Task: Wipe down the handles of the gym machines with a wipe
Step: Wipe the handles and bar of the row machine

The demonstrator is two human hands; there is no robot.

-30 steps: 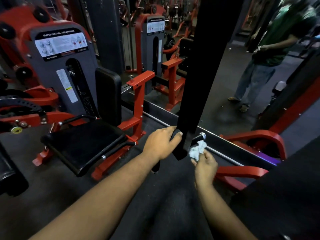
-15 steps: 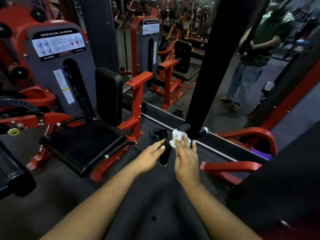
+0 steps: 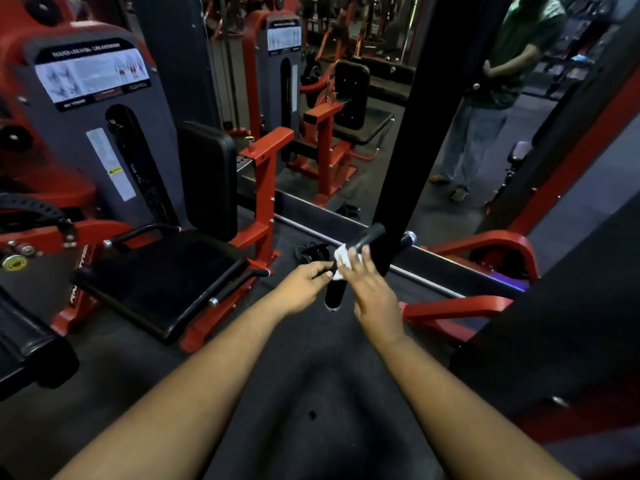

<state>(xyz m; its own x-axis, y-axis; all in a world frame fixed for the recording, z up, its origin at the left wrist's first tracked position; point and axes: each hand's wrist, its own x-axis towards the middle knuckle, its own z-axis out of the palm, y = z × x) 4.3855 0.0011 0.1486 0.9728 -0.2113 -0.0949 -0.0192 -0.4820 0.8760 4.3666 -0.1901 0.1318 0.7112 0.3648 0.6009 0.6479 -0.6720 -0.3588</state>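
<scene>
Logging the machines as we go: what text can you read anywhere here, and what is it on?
"SEATED LEG CURL / LEG EXTENSION": header of the placard on the left machine; partly blurred.
Placard small print: too blurred.
White warning sticker: unreadable.
Second machine's placard: unreadable.
White lettering on the red frame: cut off, illegible.

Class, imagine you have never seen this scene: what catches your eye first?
At centre, the right hand presses a white wipe onto a black handle, which the left hand touches beside it. To the left stands a red leg machine with a black seat.
</scene>
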